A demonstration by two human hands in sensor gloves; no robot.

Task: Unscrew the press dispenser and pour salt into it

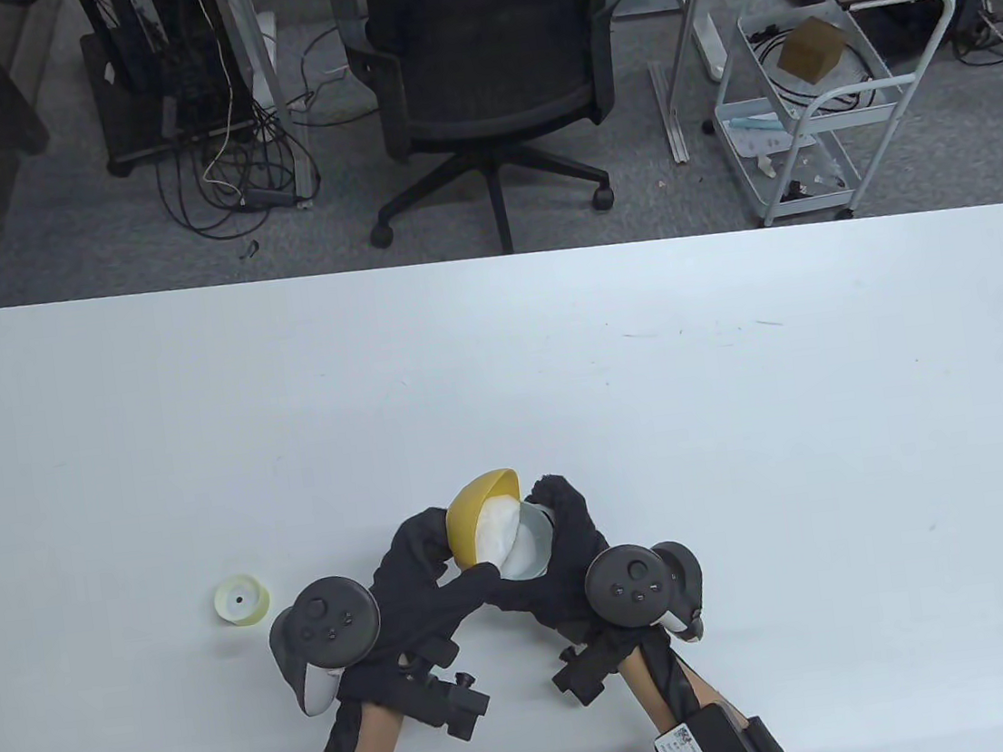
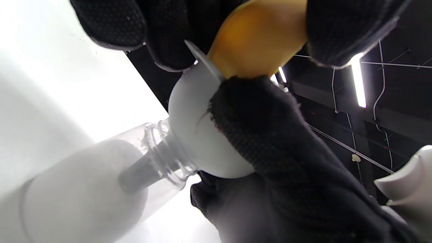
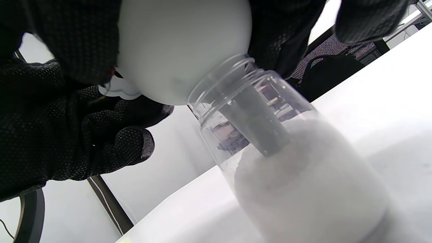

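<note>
My left hand [image 1: 432, 554] grips a yellow bowl [image 1: 473, 500], tipped to the right, with white salt [image 1: 495, 532] at its lip. The salt lies over a white funnel [image 1: 532, 550], which my right hand [image 1: 560, 515] holds from the right. In the wrist views the funnel [image 3: 182, 44] sits in the mouth of a clear bottle [image 3: 303, 182], and its dark spout [image 3: 256, 125] reaches down to the salt heaped inside. The bottle [image 2: 84, 189] stands on the table, hidden under the hands in the table view. The pale yellow dispenser cap [image 1: 242, 600] lies apart to the left.
The white table [image 1: 650, 394] stretches wide behind and to both sides of the hands. Past its far edge stand a black office chair [image 1: 484, 49] and a white wire cart [image 1: 804, 83]. Cables run from both wrists off the near edge.
</note>
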